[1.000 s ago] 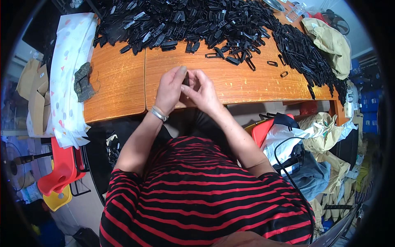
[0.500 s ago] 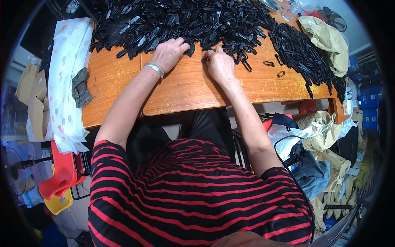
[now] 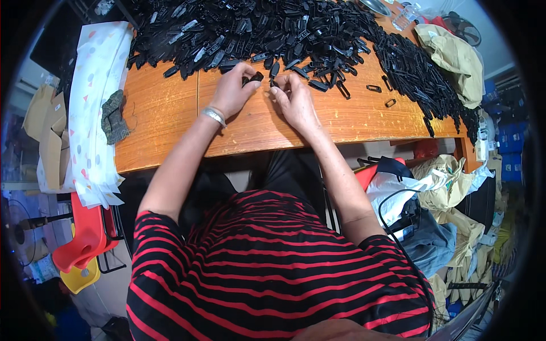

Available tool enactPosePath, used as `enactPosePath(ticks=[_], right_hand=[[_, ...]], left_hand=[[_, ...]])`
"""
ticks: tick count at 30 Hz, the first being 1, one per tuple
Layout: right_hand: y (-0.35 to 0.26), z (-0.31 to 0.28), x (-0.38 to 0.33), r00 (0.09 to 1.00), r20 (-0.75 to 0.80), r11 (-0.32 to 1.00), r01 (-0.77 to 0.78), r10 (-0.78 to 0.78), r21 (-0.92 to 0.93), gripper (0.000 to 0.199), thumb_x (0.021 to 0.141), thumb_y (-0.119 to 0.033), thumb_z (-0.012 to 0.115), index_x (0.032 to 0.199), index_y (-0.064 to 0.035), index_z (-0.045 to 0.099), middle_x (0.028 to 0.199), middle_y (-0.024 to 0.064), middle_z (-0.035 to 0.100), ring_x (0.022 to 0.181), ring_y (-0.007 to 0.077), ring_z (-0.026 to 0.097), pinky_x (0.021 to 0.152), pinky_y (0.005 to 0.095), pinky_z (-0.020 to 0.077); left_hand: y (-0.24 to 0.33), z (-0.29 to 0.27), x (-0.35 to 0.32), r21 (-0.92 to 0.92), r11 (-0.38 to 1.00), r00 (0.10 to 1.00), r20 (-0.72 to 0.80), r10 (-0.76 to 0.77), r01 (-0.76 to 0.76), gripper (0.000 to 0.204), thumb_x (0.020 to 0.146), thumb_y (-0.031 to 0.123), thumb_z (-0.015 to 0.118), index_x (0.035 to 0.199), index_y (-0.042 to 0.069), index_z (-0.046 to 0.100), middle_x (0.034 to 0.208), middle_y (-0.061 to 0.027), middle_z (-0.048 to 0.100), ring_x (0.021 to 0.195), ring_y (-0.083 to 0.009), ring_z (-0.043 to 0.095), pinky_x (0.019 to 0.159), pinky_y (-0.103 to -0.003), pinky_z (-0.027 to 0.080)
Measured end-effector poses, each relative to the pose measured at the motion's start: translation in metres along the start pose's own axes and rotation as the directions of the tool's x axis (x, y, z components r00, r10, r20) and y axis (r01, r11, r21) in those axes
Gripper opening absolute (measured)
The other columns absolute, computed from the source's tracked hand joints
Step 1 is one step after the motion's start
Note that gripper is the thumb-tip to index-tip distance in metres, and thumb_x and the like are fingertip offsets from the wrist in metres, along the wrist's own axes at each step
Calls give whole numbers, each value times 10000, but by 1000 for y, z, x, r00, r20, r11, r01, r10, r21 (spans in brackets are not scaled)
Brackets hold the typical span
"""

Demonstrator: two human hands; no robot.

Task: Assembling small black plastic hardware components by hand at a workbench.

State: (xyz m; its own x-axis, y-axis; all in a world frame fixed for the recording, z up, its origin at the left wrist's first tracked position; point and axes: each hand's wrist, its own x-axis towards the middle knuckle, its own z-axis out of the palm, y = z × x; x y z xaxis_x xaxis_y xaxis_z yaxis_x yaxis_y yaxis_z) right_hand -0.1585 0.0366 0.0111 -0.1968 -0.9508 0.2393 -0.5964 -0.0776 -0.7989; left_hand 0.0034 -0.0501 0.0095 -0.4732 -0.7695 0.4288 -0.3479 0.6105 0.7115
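Observation:
My left hand, with a silver bangle at the wrist, is closed on a small black plastic piece that sticks out between thumb and fingers. Facing it a short way to the right, my right hand pinches another small black plastic piece, partly hidden by the fingertips. Both hands are low over the wooden table, in front of a large heap of black plastic pieces. The exact kind of these parts is too small to tell.
A second heap of black frame-like pieces spreads along the right side, with a few loose frames beside it. Patterned white sheeting and a dark knitted piece lie left. A beige bag stands at the far right.
Both hands have drawn back from the heap's edge toward me and come closer together. Black pieces now show at the fingertips of each hand.

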Motion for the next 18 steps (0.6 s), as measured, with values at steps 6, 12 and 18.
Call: enactPosePath(ticks=[6,12,18], right_hand=[[-19,2,-9,999,-47,985,27,-20,168,229,885,-131,647,1029,20,555,848,132,653,710,191,655,629,313,516],[-23,-1,-13,994,-71,997,80,-80,-2,256,842,-171,685,1008,-9,575,856,172,676,802,332,677,685,393,527],[-25,1,-18,988,-144,991,71,-54,115,265,849,-178,688,1024,-8,586,824,135,676,665,235,663,619,341,517]], left_hand=[[18,17,-30,-369,837,915,164,-369,404,319,793,113,734,1065,4,608,928,-40,637,761,-106,591,715,-262,501],[41,13,-39,-465,842,959,199,-203,275,319,834,76,668,1133,18,572,1006,-45,642,789,-116,612,700,-261,513],[43,5,-46,-761,469,892,348,-289,449,271,904,135,631,1148,38,567,877,2,611,674,-36,535,534,-166,423]])
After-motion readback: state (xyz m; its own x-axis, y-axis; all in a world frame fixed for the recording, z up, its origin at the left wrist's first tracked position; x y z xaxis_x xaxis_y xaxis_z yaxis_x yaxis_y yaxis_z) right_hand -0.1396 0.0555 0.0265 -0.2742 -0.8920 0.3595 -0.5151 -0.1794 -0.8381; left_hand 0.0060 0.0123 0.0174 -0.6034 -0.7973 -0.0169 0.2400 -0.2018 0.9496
